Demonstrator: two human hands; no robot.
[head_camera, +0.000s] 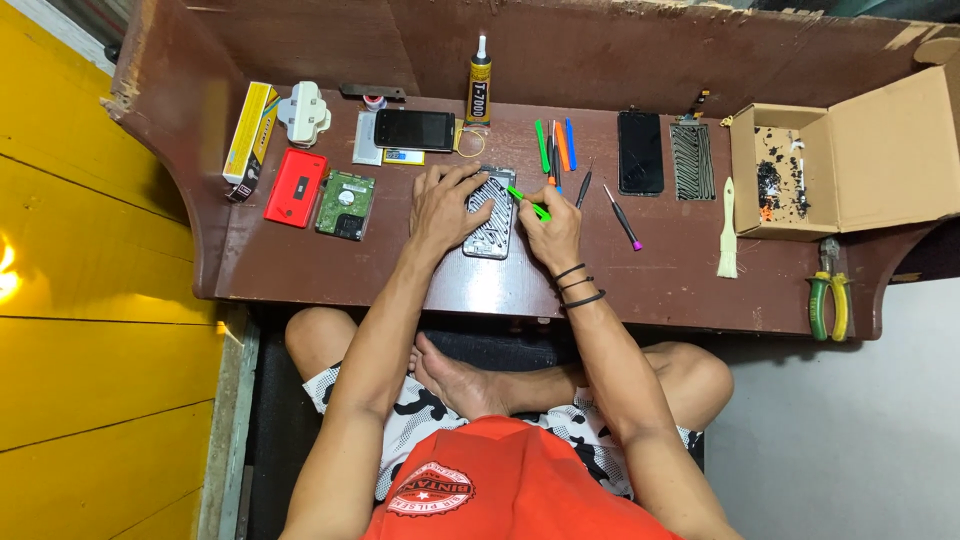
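Observation:
An opened phone frame (490, 225), silver with black strips, lies on the brown table (300, 260) in front of me. My left hand (445, 205) presses on its left side and top edge, fingers spread over it. My right hand (552, 228) sits at the frame's right edge and pinches a thin green pry tool (528, 201), whose tip points at the frame's upper right side.
Behind the frame lie a black phone (414, 129), a glue tube (480, 90), coloured pry tools (556, 146), two screwdrivers (621, 216), a cracked screen (640, 152) and a metal frame (692, 160). Left: a red phone (296, 187), hard drive (345, 204). Right: open cardboard box (785, 170), brush (727, 240), pliers (829, 295).

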